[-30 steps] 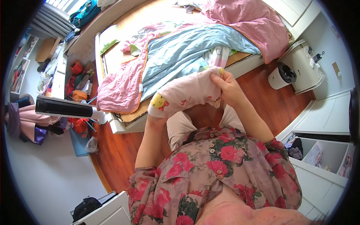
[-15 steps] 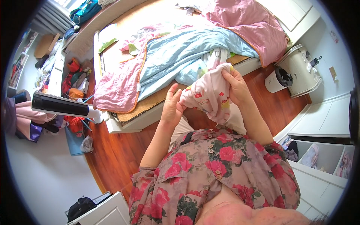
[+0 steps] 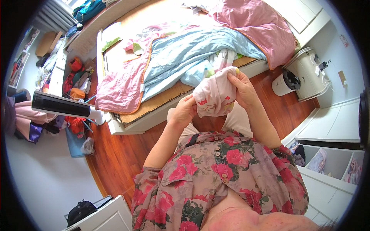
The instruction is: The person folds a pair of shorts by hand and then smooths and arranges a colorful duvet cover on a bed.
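Between my hands, in front of my lap, hangs a pale pink cloth garment (image 3: 215, 94) with red and yellow printed figures; it is bunched, so its exact kind is unclear. My left hand (image 3: 185, 109) pinches its left edge. On the upper right side, my right hand (image 3: 241, 86) grips it between thumb and fingers. Just beyond the garment lies the bed (image 3: 162, 96), bearing a crumpled light blue quilt (image 3: 192, 50) with pink, orange-edged parts. A white printed cloth (image 3: 223, 59) spills over the bed's near edge behind the garment.
A white bin with a black liner (image 3: 285, 82) stands right of the bed beside a cream panel (image 3: 314, 75). At the lower right, an open drawer (image 3: 331, 163) holds folded clothes. A black and white column-shaped appliance (image 3: 63, 106) stands left. Wooden floor (image 3: 127, 154) surrounds my legs.
My left hand, earlier spread with fingers apart beside the garment, now pinches its left edge. The garment's lower end has been gathered up and looks shorter. My right hand stays nearly in place.
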{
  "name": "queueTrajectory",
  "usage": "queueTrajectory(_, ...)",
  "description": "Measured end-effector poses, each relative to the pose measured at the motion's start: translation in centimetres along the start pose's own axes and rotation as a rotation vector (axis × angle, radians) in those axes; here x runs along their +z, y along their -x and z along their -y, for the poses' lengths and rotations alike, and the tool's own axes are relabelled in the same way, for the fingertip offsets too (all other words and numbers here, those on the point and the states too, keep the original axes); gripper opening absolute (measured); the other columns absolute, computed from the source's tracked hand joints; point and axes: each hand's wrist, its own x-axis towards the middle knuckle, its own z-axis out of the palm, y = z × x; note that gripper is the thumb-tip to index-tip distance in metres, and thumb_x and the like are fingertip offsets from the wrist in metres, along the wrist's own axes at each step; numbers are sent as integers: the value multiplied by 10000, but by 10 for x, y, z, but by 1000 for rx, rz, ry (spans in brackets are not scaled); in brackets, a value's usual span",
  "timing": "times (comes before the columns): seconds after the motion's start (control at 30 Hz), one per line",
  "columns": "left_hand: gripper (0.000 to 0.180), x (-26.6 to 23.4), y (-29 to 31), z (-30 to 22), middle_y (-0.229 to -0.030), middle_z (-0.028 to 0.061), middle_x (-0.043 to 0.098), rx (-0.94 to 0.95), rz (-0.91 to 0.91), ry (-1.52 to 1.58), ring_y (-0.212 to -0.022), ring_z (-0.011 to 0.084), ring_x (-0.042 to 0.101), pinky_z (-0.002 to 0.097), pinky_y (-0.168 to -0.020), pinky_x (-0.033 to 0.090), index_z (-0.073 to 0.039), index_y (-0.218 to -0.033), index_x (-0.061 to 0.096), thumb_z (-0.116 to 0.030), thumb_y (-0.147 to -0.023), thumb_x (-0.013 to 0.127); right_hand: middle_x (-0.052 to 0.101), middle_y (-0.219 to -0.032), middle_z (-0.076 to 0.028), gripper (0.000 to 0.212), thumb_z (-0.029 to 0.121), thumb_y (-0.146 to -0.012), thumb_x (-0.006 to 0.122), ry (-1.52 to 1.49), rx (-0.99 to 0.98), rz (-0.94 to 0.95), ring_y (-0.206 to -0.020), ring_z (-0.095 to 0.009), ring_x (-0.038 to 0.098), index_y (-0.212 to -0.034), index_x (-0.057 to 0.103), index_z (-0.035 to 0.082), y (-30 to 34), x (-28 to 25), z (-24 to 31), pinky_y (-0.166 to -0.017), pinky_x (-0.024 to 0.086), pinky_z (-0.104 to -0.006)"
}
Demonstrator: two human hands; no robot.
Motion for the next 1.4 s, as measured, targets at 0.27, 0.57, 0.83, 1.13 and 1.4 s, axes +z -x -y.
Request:
queueTrajectory(0.27, 370, -13, -9, 14, -1154, 97, 586, 138, 4, 204, -1076, 212, 552, 379, -950, 413, -2, -1186, 521, -266, -932, 474, 616, -1058, -56, 215, 161, -940, 500, -25, 36, 61, -969, -117, 583, -1100, 573, 37, -2, 0, -3, -868, 466, -273)
queueTrajectory(0.57, 191, -16, -4, 3, -997, 82, 632, 200, -59, 274, -916, 177, 609, 348, -789, 500, -22, -1039, 582, -162, -930, 513, 625, -1042, -54, 199, 155, -938, 500, -43, 16, -25, -943, -117, 593, -1079, 576, 36, 0, -8, -7, -855, 472, -267)
queueTrajectory(0.83, 114, -19, -9, -13, -892, 56, 634, 421, -201, 268, -812, 143, 604, 291, -731, 501, -62, -909, 583, -156, -930, 523, 612, -978, -43, 176, 149, -927, 504, -79, -27, -114, -875, -124, 593, -1053, 564, 41, -5, -12, 1, -787, 490, -280)
queueTrajectory(1.13, 118, -17, 10, -85, -783, 15, 602, 705, -230, -228, -726, 88, 563, 231, -703, 461, -9, -850, 597, -88, -914, 537, 623, -992, -65, 211, 162, -927, 505, 148, 64, 27, -863, -130, 599, -1053, 575, 8, -28, -6, 18, -806, 488, -303)
queueTrajectory(1.4, 137, -32, 1, -102, -767, 25, 603, 684, -350, -176, -674, 84, 558, 248, -647, 470, -25, -855, 583, -129, -925, 528, 642, -924, -18, 207, 198, -935, 508, 282, 74, 56, -789, -77, 597, -982, 621, 31, -50, -11, 9, -731, 482, -242)
